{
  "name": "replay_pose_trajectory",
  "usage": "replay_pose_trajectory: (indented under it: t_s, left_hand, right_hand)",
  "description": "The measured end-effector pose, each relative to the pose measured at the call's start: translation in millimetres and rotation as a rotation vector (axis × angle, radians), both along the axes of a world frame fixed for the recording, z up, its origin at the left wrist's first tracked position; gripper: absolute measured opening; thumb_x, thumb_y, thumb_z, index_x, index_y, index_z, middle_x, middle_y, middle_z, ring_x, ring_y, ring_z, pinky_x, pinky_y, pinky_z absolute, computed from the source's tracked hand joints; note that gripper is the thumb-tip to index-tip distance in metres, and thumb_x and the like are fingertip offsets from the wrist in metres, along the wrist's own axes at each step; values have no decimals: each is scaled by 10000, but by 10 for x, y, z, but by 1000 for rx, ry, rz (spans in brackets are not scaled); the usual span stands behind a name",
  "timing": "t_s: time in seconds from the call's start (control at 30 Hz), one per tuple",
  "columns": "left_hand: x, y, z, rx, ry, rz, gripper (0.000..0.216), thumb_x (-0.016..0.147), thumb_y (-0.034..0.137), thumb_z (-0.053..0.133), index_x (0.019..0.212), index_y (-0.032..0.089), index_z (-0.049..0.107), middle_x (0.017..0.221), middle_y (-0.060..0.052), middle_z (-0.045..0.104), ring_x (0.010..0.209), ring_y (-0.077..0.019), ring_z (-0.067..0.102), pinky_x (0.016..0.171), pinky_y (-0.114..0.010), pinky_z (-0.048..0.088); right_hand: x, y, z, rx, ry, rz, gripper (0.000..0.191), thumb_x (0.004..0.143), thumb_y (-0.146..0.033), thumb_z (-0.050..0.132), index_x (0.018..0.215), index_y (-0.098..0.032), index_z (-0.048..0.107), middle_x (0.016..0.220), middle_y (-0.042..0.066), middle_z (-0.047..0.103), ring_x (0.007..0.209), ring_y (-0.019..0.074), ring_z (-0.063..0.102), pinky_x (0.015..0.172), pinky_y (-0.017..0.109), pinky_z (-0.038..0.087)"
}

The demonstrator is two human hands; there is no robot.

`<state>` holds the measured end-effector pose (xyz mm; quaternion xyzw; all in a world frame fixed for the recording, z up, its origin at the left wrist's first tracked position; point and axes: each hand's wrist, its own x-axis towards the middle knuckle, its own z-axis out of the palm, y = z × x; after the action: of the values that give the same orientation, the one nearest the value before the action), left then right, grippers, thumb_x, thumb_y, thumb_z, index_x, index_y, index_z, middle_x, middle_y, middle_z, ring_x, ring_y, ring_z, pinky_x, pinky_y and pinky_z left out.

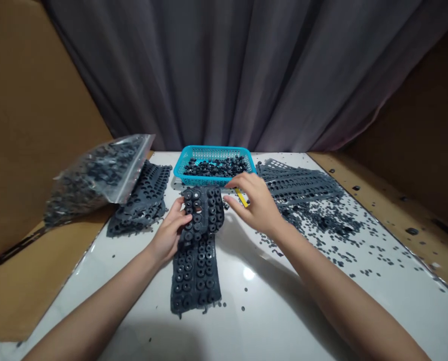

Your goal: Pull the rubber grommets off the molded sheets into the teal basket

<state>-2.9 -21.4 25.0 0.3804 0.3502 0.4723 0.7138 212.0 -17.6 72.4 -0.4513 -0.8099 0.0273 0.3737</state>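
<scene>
A long dark rubber sheet (196, 260) studded with round washers lies on the white table (246, 311) in front of me, its far end bent upward. My left hand (170, 231) grips that raised end at its left edge, fingers closed on it. My right hand (257, 203) hovers just right of the sheet's top, pinching a small yellow tool (242, 197) between thumb and fingers. A blue plastic basket (213, 154) holding several loose black washers stands right behind both hands.
A clear zip bag (96, 175) full of black parts rests at the left on a stack of punched sheets (143, 200). More emptied sheets (299, 183) and scattered rubber bits (336, 225) cover the right side. A grey curtain hangs behind; brown board flanks the table.
</scene>
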Motion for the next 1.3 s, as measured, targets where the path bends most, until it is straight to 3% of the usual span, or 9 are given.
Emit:
replay_pose_trajectory:
  t_s: [0.2,0.3,0.43,0.53,0.6,0.8,0.9,1.07,1.3]
  left_hand:
    - [-42,39,143,76,-48,-39,497,646,192,687,1112,266,529,1053,-34,686,929,-217,658,811,-331,506]
    - [-28,154,343,114,10,-74,445,614,249,744,1036,216,605,1012,-56,706,873,-230,668,754,-323,518]
    - [55,322,649,190,247,-87,324,620,299,791,894,161,688,848,-67,736,796,-239,677,739,-332,521]
    - [121,357,788,258,328,-68,261,684,334,747,880,167,709,855,-69,743,827,-257,679,765,-361,523]
    - [146,332,824,327,394,-42,262,684,339,744,893,183,718,870,-64,746,861,-270,676,782,-368,521]
    - [127,218,789,437,557,26,224,680,349,729,849,202,740,778,-49,737,775,-259,668,707,-351,521]
    - [100,206,765,437,557,46,165,685,341,722,777,206,738,758,-43,732,721,-244,657,681,-341,516]
    - [68,221,755,444,515,47,119,715,321,698,734,205,721,763,-28,731,771,-248,660,735,-338,507]
    - [50,269,636,373,461,-15,152,713,326,689,755,182,712,748,-28,710,700,-194,614,655,-276,472]
  right_hand:
    - [33,167,236,-446,340,300,283,836,-270,588,1106,-216,522,938,48,626,786,165,612,726,344,511]
    - [-44,204,266,-519,503,382,265,820,-239,592,1064,-203,496,791,9,587,679,133,586,639,299,513]
    - [-111,241,348,-297,500,309,207,824,-216,576,1013,-205,493,788,11,599,713,144,592,665,302,500]
    - [-86,183,451,78,312,153,67,830,-202,559,893,-210,539,833,31,623,791,176,580,731,334,459]
    - [-58,115,512,199,118,107,31,845,-240,552,851,-209,554,830,41,631,803,200,559,736,353,417]
    - [-37,37,548,35,-193,148,194,854,-386,571,823,-196,543,705,4,605,681,169,532,705,328,338]
    - [-62,62,500,65,-275,161,194,876,-371,541,798,-194,551,695,10,601,669,170,511,699,330,321]
    - [-115,84,431,302,-239,66,223,867,-397,547,934,-184,547,854,78,622,797,234,493,719,355,320]
    - [-150,115,390,132,-272,176,196,899,-373,502,829,-190,516,786,40,607,731,188,475,732,346,297]
